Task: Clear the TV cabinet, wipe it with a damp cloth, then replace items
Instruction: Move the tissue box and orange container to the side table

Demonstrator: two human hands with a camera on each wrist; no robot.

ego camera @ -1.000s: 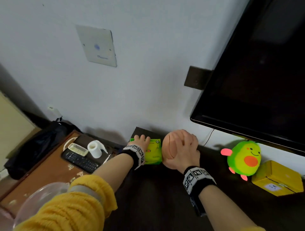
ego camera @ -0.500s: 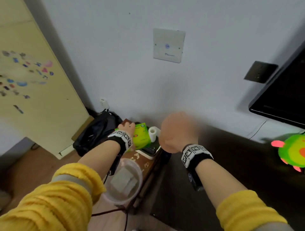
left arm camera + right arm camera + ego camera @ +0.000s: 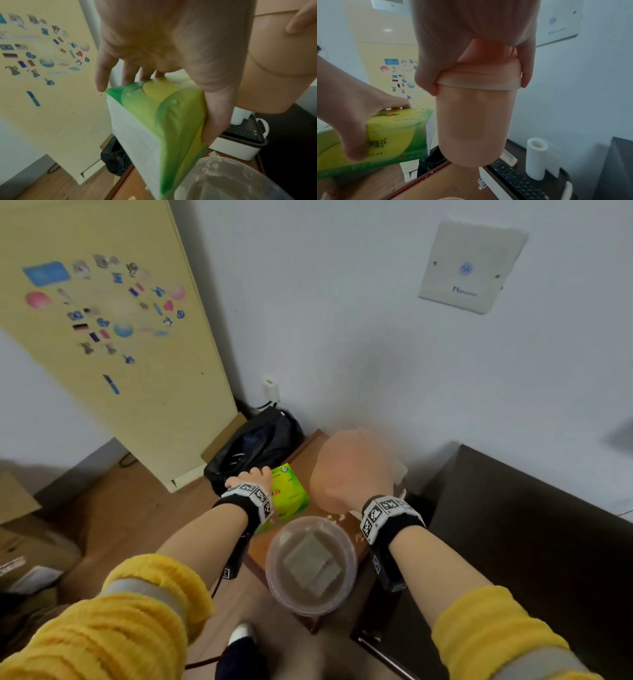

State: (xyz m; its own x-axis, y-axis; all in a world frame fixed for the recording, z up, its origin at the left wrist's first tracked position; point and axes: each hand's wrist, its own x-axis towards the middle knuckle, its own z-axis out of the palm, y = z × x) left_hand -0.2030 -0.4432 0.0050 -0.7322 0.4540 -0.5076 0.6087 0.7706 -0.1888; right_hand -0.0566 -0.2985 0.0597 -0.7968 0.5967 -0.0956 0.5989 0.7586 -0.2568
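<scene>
1. A green tissue pack [image 3: 289, 491] is held by the left hand [image 3: 248, 479]. The fingers [image 3: 101, 75] are on its far side and the thumb on its near side, so it is clamped from above and cannot slip. It is held in the air over the left edge of the small brown side table [image 3: 305, 455], likely so that it can be put down there.
2. A clear tub [image 3: 311, 563] with a grey folded cloth [image 3: 312, 562] inside is seen on the near end of that table. It is probably kept close for the wiping step.
3. A peach-coloured cup with a lid [image 3: 475, 121] is held by the right hand [image 3: 346, 474]. The fingers [image 3: 524, 70] are curled round the lid rim, so the cup hangs straight down over the table.
4. A white tray [image 3: 494, 180] with a remote control [image 3: 518, 180] and a paper roll [image 3: 536, 159] lies at the back of the table.
5. The dark TV cabinet [image 3: 513, 535] is on the right. The part in view looks bare.
</scene>
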